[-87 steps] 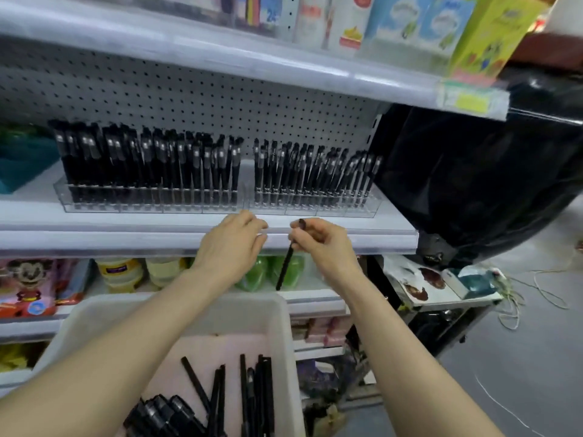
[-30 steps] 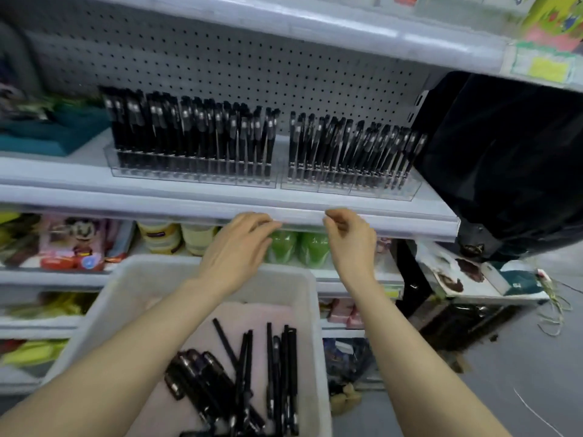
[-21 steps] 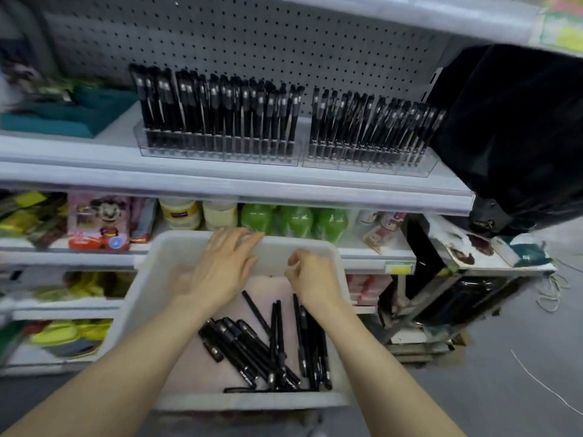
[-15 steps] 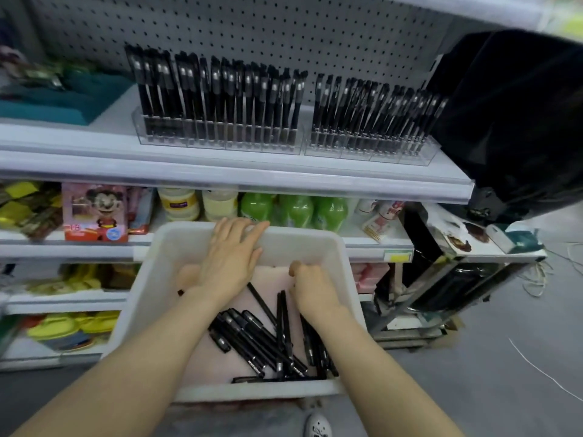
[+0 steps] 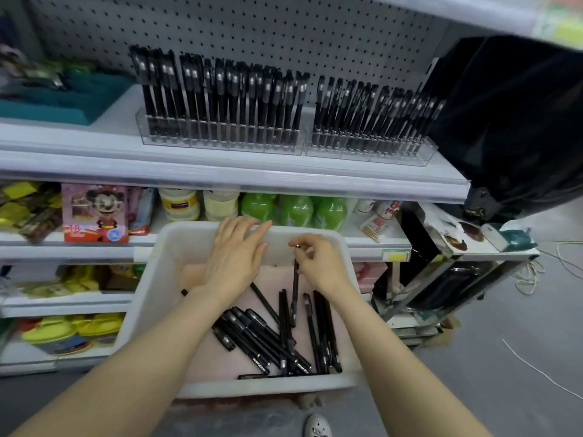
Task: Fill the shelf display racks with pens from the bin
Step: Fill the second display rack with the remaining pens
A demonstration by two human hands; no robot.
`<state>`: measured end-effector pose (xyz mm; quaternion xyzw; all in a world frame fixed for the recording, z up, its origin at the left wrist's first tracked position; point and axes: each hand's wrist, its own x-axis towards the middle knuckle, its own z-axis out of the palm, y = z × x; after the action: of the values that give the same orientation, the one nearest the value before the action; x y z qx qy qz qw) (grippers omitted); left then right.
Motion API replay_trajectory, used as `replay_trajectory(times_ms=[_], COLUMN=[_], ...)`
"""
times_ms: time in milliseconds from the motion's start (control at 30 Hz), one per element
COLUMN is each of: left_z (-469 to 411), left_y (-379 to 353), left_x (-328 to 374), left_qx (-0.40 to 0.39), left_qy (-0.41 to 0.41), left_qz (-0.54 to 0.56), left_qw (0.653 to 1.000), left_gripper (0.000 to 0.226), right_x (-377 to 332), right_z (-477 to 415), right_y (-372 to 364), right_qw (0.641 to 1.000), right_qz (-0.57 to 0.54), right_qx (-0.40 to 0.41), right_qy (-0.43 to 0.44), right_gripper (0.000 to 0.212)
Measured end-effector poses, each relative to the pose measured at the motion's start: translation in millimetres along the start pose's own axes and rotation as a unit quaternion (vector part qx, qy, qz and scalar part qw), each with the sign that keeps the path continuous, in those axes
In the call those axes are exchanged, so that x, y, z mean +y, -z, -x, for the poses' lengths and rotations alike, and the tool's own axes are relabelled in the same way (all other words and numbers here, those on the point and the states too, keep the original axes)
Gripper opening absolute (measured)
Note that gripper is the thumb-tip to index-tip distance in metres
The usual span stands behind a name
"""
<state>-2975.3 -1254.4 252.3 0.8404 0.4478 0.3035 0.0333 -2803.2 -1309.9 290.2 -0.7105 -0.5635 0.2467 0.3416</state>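
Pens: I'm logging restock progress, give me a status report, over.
Left hand open at the bin far rim. Right hand pinches one pen by its top end, upright over the loose pens. Nothing blocking the racks.

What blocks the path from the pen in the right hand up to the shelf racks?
Nothing visible. The pen, pinched by the right hand, has open air up past the shelf edge to the clear racks.
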Motion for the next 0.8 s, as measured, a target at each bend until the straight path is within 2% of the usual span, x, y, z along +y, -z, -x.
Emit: replay_trajectory(times_ms=[100, 200, 300, 367, 433, 500, 567, 633, 800], left_z=[-7.3, -16.8, -32.7, -46.6, -63.4, -83.3, -106.0, -129.8, -184.9], left_y=[10.3, 18.6, 21.6, 23.9, 26.0, 30.8, 36.6, 42.8, 45.4], left_x=[16.7, 34.6, 41.0, 42.4, 43.8, 49.5, 59.8, 74.2, 113.7], left_qx=[0.009, 0.003, 0.002, 0.01, 0.023, 0.034, 0.041, 0.034, 0.063], left_qy=[-0.014, -0.049, -0.051, -0.047, -0.066, -0.091, -0.121, -0.143, -0.187], left_qz=[0.048, 0.051, 0.041, 0.029, -0.001, -0.033, -0.064, -0.097, -0.105], left_qw=[0.999, 0.998, 0.998, 0.998, 0.998, 0.995, 0.99, 0.984, 0.975], left_gripper=[0.046, 0.048, 0.044, 0.037, 0.029, 0.021, 0.015, 0.014, 0.022], right_x=[-17.8, -32.6, -35.7, -30.6, -22.4, -16.2, -12.1, -7.8, 3.3], right_z=[-8.1, -21.6, -32.5, -37.4, -43.0, -50.5, -57.7, -65.3, -85.7], right_y=[23.8, 46.0, 65.2, 76.2, 86.1, 94.5, 105.0, 119.3, 160.8], right_qw=[0.991, 0.966, 0.951, 0.97, 0.977, 0.948, 0.912, 0.901, 0.935], right_qz=[-0.12, -0.229, -0.273, -0.185, 0.002, 0.16, 0.25, 0.27, 0.198], right_qx=[0.061, 0.123, 0.145, 0.158, 0.166, 0.161, 0.174, 0.178, 0.162], right_qy=[0.01, -0.001, -0.014, 0.03, 0.13, 0.223, 0.273, 0.29, 0.246], right_gripper=[0.014, 0.012, 0.013, 0.016, 0.017, 0.013, 0.011, 0.01, 0.011])
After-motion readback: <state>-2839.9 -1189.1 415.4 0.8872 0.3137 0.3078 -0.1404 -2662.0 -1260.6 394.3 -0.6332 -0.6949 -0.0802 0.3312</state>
